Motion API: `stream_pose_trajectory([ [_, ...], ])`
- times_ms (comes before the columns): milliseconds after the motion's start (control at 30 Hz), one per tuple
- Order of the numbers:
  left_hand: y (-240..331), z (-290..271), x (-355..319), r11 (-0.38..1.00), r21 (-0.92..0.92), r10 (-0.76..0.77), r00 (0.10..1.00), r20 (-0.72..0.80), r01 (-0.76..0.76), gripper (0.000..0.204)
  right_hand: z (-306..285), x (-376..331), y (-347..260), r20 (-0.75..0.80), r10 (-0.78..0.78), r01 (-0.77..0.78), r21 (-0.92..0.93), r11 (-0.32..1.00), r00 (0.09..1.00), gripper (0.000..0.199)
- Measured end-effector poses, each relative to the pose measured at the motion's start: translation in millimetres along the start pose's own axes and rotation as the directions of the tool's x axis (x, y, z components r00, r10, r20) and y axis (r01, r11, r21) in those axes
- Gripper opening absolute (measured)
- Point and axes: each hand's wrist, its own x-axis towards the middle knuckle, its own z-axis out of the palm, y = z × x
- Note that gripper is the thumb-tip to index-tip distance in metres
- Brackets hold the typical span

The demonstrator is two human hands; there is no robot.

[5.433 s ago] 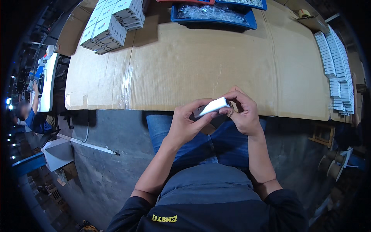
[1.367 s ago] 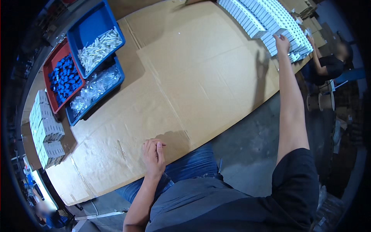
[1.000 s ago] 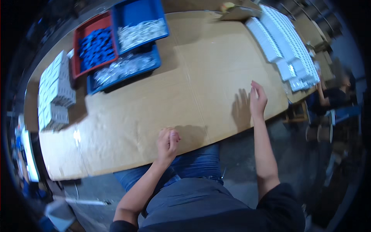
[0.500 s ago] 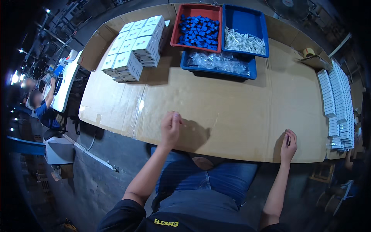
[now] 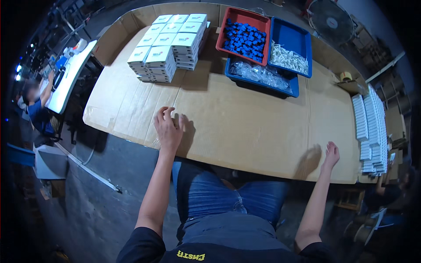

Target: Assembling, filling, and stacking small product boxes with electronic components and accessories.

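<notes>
Over the front left part of the cardboard-covered table [image 5: 228, 122], my left hand [image 5: 168, 129] hovers with its fingers apart and nothing in them. A stack of white boxes [image 5: 160, 52] stands beyond it. My right hand [image 5: 332, 154] is at the table's front right, its fingers curled together; what they hold, if anything, is hidden. Nearest to that hand are stacked narrow white boxes [image 5: 370, 127] along the right edge.
At the back, a red tray [image 5: 246, 16] holds small blue parts [image 5: 245, 41]. Beside it, a blue tray [image 5: 289, 33] contains white pieces [image 5: 289, 59]. Clear plastic items [image 5: 263, 74] fill another blue tray [image 5: 263, 86]. A tape roll [image 5: 346, 76] sits back right. Another person [image 5: 37, 103] works at far left.
My left hand has moved left and its closed fingers have spread. The right hand has turned, and the dark spot seen between its fingers is no longer visible. The view has shifted slightly.
</notes>
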Motion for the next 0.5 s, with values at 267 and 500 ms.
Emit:
stream_pose_trajectory([
  [267,0,8,4,1.000,-0.015,0.016,0.988,0.154,-0.014,0.042,229,-71,-191,0.590,-0.260,0.172,0.201,0.964,0.764,0.024],
  [500,6,11,18,0.999,0.016,-0.049,0.933,0.356,0.047,0.043,424,-74,-280,0.772,-0.435,0.324,0.310,0.894,0.464,0.028],
])
